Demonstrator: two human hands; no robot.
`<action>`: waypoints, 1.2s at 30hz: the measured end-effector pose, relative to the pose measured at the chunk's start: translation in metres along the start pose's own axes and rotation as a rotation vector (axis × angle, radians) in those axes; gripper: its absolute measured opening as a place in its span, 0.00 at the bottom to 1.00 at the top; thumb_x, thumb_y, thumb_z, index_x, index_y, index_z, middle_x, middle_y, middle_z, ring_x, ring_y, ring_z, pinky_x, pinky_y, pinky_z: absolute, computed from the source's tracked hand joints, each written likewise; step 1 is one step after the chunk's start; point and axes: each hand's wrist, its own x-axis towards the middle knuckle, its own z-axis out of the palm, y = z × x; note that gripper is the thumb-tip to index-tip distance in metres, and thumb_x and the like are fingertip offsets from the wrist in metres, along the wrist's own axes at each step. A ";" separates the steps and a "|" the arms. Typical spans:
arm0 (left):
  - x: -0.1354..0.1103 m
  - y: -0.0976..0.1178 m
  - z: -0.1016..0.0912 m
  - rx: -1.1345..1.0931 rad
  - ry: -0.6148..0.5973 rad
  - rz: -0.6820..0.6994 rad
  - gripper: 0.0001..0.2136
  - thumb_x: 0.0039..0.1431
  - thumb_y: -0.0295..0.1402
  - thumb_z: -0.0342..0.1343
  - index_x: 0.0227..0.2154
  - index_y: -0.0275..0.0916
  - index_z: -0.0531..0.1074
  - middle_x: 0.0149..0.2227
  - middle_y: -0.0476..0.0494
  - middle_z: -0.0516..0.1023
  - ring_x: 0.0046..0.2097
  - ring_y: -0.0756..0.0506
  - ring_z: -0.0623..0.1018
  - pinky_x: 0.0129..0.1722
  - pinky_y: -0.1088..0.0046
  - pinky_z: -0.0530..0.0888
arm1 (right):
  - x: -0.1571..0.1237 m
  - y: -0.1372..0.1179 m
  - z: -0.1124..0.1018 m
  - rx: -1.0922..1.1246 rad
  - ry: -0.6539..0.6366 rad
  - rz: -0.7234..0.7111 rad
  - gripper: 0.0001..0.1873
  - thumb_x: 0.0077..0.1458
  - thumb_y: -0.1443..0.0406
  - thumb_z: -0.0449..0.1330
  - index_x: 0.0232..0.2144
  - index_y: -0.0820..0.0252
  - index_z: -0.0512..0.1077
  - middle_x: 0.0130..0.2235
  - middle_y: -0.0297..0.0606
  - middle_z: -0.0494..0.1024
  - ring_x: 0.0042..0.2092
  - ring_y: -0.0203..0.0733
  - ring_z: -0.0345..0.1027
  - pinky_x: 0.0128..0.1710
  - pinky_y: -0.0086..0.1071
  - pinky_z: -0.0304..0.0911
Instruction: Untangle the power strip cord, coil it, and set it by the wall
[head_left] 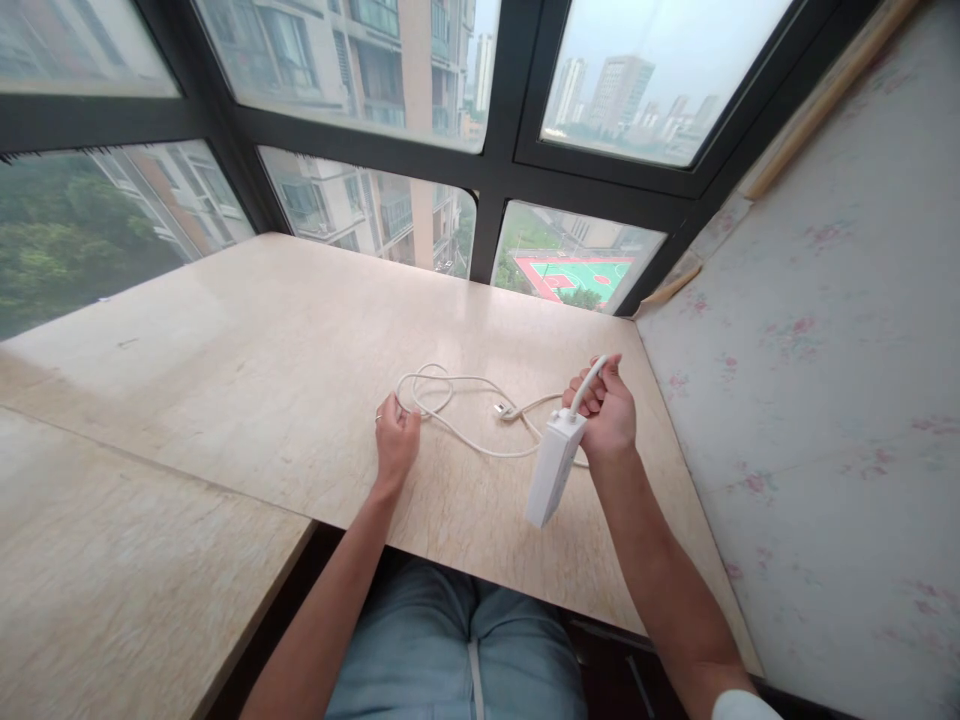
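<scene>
- Right hand (609, 415): fingers closed tight around the cord (480, 450) where it entered the strip (553, 468), knuckles turned toward the window (375, 60).
- Strip: white, long and narrow, hung from that grip with its free end tilted down toward the near edge of the table (262, 330). It appeared lifted clear of the surface, though contact at the low end could not be ruled out.
- Left hand (395, 440): palm down on the table, fingertips at the left end of the cord's loops. Whether the fingers pinched the cord or only rested on it could not be told.
- Cord: lay on the table between the two hands in a few loose, overlapping loops, neither coiled tight nor tied.
- Plug (501, 409): lay free on the table inside the loops, nearer the right hand, touched by neither hand.
- Progress, as judged: strip end taken up in hand, while the cord was slack and ungathered and the plug was unheld.
- Surroundings: pale stone table in a window bay, flowered wall (825, 350) to the right, jeans (450, 650) below the table edge.
</scene>
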 end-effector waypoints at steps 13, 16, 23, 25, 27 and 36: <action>-0.104 0.036 -0.010 -0.277 -0.614 0.079 0.37 0.51 0.46 0.62 0.61 0.41 0.55 0.53 0.32 0.70 0.53 0.38 0.74 0.51 0.58 0.73 | 0.004 0.052 0.052 0.010 0.127 0.059 0.18 0.55 0.53 0.63 0.25 0.59 0.67 0.13 0.18 0.49 0.13 0.24 0.41 0.12 0.20 0.43; -0.115 0.047 -0.015 -0.095 -0.581 0.015 0.43 0.44 0.43 0.67 0.62 0.43 0.52 0.52 0.33 0.71 0.49 0.38 0.76 0.47 0.59 0.74 | 0.001 0.066 0.067 0.008 0.129 0.026 0.19 0.55 0.51 0.62 0.26 0.59 0.68 0.13 0.18 0.49 0.14 0.24 0.41 0.13 0.20 0.44; -0.097 0.058 -0.043 0.238 -0.395 -0.091 0.25 0.45 0.37 0.63 0.45 0.41 0.60 0.33 0.44 0.75 0.33 0.41 0.77 0.32 0.65 0.71 | 0.002 0.096 0.086 -0.050 0.046 0.063 0.18 0.50 0.53 0.67 0.27 0.63 0.70 0.15 0.19 0.52 0.15 0.23 0.43 0.14 0.21 0.45; -0.084 0.058 -0.060 0.253 -0.352 -0.042 0.26 0.44 0.34 0.61 0.47 0.41 0.58 0.35 0.44 0.75 0.32 0.43 0.76 0.33 0.66 0.72 | 0.006 0.102 0.082 -0.102 0.011 0.092 0.17 0.48 0.54 0.68 0.28 0.63 0.71 0.16 0.20 0.56 0.16 0.24 0.46 0.15 0.21 0.47; -0.071 0.059 -0.079 0.262 -0.333 0.003 0.28 0.43 0.33 0.60 0.48 0.41 0.57 0.38 0.44 0.74 0.33 0.44 0.76 0.33 0.67 0.72 | 0.011 0.106 0.070 -0.197 -0.039 0.121 0.19 0.47 0.53 0.67 0.30 0.63 0.72 0.18 0.23 0.60 0.18 0.25 0.51 0.17 0.22 0.51; -0.002 0.068 -0.170 0.477 -0.510 0.235 0.27 0.45 0.34 0.57 0.51 0.41 0.61 0.43 0.45 0.74 0.41 0.44 0.76 0.38 0.70 0.73 | 0.041 0.099 -0.034 -1.551 -0.405 -0.254 0.29 0.46 0.54 0.64 0.49 0.61 0.71 0.49 0.47 0.74 0.50 0.52 0.67 0.51 0.45 0.61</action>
